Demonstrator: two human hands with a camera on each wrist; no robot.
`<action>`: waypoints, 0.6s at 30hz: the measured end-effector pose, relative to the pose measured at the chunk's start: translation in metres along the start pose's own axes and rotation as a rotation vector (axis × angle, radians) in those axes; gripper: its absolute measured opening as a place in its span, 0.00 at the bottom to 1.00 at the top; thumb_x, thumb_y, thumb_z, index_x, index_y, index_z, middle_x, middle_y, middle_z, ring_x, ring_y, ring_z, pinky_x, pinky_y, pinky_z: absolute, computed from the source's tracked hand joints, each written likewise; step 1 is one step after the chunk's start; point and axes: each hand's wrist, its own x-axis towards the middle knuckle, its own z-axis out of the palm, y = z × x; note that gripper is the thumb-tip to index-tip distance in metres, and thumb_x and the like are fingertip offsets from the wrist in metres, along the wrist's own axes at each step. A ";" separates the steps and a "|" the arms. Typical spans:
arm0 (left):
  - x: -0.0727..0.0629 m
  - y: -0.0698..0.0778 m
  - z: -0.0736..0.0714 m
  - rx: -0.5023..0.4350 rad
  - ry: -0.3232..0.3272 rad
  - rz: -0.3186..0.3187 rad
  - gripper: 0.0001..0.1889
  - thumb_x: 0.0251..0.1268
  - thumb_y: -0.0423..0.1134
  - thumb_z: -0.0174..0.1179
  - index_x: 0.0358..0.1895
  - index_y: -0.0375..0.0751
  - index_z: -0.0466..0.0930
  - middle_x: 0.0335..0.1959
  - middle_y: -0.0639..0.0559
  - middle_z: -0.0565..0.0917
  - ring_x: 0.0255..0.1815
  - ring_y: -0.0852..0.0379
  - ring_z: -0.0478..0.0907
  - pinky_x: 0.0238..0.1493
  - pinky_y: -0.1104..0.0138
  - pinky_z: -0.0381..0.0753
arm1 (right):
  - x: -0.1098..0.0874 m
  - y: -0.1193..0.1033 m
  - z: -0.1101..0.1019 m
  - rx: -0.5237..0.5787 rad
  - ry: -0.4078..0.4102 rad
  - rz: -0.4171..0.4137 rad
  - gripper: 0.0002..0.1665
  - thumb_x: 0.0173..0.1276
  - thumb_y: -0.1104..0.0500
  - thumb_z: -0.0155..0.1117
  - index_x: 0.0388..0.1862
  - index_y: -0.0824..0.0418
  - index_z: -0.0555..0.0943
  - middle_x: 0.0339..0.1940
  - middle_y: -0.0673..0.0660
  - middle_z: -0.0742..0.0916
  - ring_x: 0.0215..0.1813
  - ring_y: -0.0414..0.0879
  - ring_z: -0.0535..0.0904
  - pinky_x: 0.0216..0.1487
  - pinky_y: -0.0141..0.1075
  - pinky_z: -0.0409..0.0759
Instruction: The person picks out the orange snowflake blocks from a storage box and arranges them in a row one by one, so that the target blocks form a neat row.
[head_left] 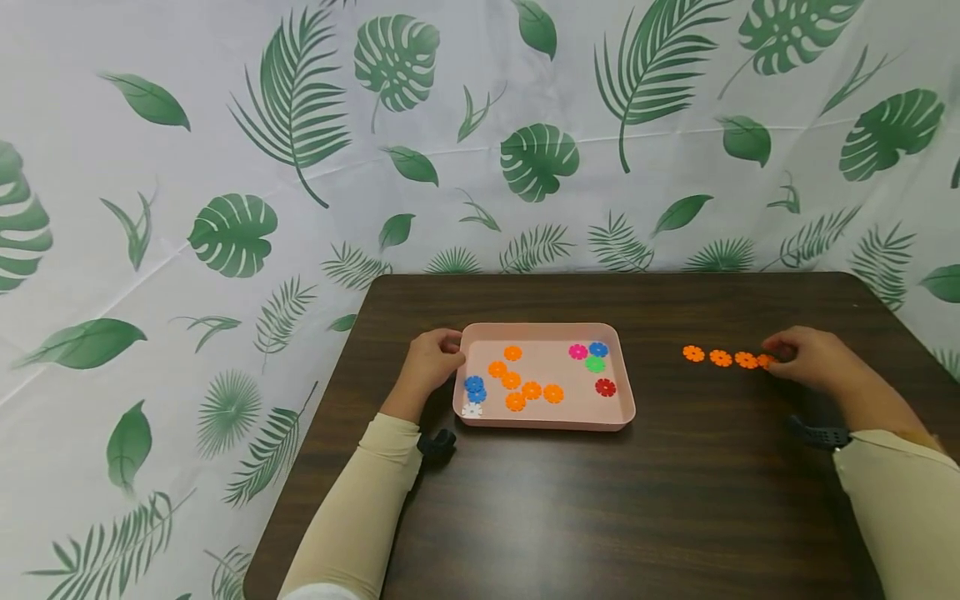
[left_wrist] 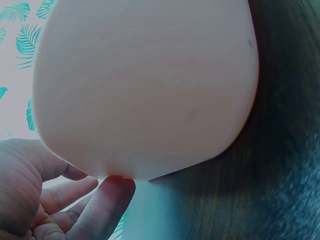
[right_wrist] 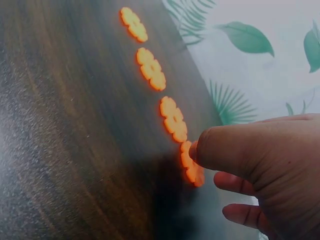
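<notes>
My left hand [head_left: 435,361] is at the left end of a shallow pink tray [head_left: 543,423]. Its thumb and fingers pinch the tray's edge in the left wrist view. On the right, my right hand [head_left: 813,360] holds an orange flower-shaped disc [right_wrist: 191,170] between thumb and fingers, low at the tabletop. That disc stands at the right end of a row of orange discs [head_left: 721,358], its edge right at its neighbour in the right wrist view. Part of it is hidden behind the thumb.
Inside the tray lie several loose orange discs [head_left: 531,390], blue discs [head_left: 475,384] and a white one [head_left: 472,410] at left, and pink, green and red [head_left: 605,387] ones at right. A leaf-patterned cloth [head_left: 465,167] hangs behind the dark wooden table [head_left: 540,517].
</notes>
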 end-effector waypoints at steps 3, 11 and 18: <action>0.000 0.000 0.000 -0.003 -0.004 -0.001 0.23 0.60 0.37 0.68 0.61 0.44 0.85 0.43 0.47 0.87 0.41 0.48 0.82 0.47 0.57 0.87 | 0.000 -0.001 0.000 -0.015 -0.012 0.008 0.29 0.64 0.60 0.73 0.56 0.79 0.78 0.52 0.79 0.79 0.51 0.71 0.76 0.51 0.67 0.74; -0.001 0.002 -0.002 -0.010 -0.007 -0.014 0.24 0.61 0.37 0.67 0.62 0.44 0.84 0.45 0.46 0.87 0.42 0.48 0.82 0.47 0.57 0.87 | 0.002 -0.006 -0.006 -0.021 0.027 -0.007 0.27 0.68 0.59 0.69 0.58 0.78 0.78 0.55 0.80 0.78 0.53 0.73 0.76 0.50 0.68 0.75; -0.001 0.002 -0.001 -0.003 -0.005 -0.021 0.23 0.61 0.38 0.68 0.62 0.45 0.84 0.45 0.47 0.87 0.42 0.48 0.82 0.48 0.57 0.88 | 0.010 -0.035 -0.020 -0.035 0.086 -0.080 0.27 0.70 0.58 0.68 0.60 0.76 0.78 0.56 0.78 0.79 0.54 0.72 0.75 0.52 0.68 0.74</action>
